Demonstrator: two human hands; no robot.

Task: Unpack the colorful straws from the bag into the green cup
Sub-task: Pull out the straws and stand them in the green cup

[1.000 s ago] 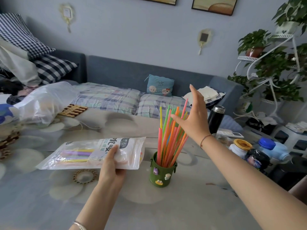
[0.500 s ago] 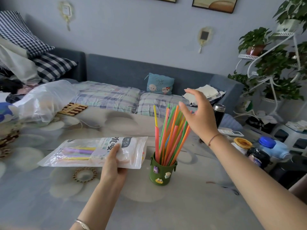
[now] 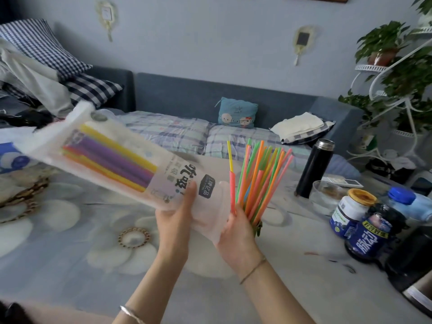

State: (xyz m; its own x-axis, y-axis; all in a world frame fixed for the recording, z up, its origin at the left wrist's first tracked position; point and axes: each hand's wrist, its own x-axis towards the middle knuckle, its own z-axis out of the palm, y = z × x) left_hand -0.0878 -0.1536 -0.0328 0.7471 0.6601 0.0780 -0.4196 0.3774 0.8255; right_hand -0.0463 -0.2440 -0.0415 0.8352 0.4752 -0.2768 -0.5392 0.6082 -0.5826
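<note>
A translucent straw bag (image 3: 131,160) is raised above the table, tilted with its far end up to the left. Purple, yellow and orange straws (image 3: 112,157) lie inside it. My left hand (image 3: 175,220) grips the bag near its lower end, thumb on the printed label. My right hand (image 3: 238,232) holds the bag's lower open end from the right. Right behind that hand a bunch of orange, green, pink and yellow straws (image 3: 259,178) stands fanned out in the green cup (image 3: 258,226), which is almost wholly hidden by my right hand.
A black flask (image 3: 314,168) stands right of the straws, then a glass bowl (image 3: 326,197), jars and bottles (image 3: 364,225) at the right edge. A dark pot (image 3: 413,272) sits at the near right. Sofa with cushions behind the flowered table (image 3: 93,265).
My right hand left the top of the straws in the cup and came down onto the bag's open end. The bag was lifted and tilted, far end up. The view moved closer.
</note>
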